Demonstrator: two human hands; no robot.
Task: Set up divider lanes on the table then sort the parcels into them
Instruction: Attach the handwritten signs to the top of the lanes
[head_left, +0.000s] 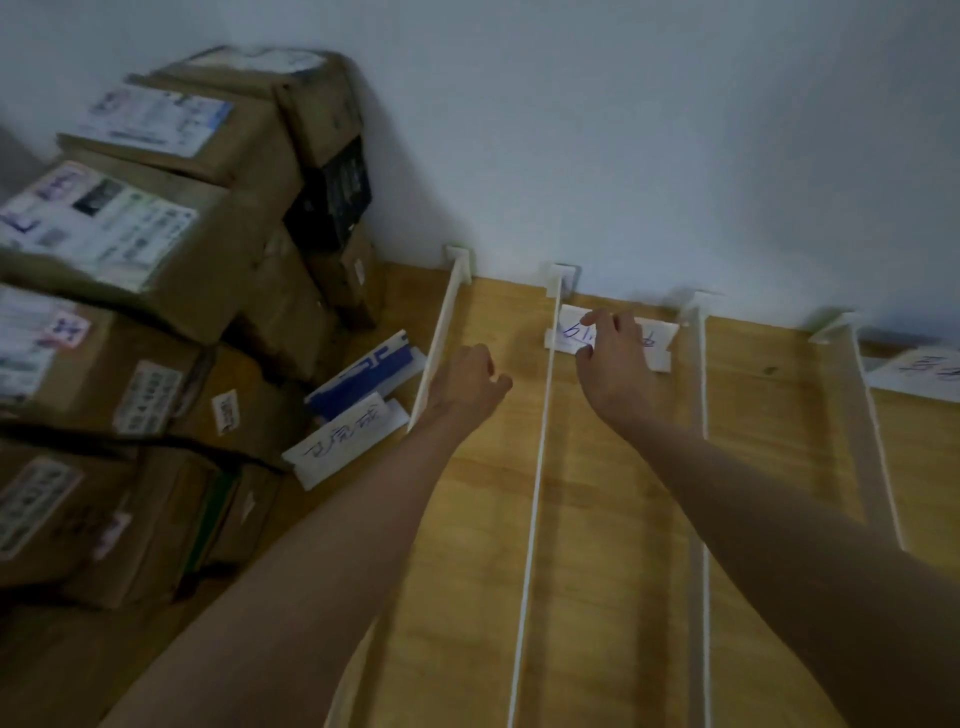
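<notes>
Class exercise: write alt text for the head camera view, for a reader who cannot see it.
A person's right hand touches a handwritten label card between white dividers on a wooden table. The left hand hovers, loosely curled. Cardboard parcels are stacked at left.

The long yellow-brown wooden table (613, 519) looks smooth, with a soft shine and faint grain lines. Thin white plastic-looking divider strips (535, 493) run along the table top, smooth and matt, and small white paper label cards (660, 340) with handwriting on them look flat and dull. At the left end of the table, the stacked brown cardboard parcels (156, 312) look rough and matt, with white paper shipping labels (98, 228) stuck on them, and the pale painted wall (649, 145) behind the table is plain and matt.
</notes>
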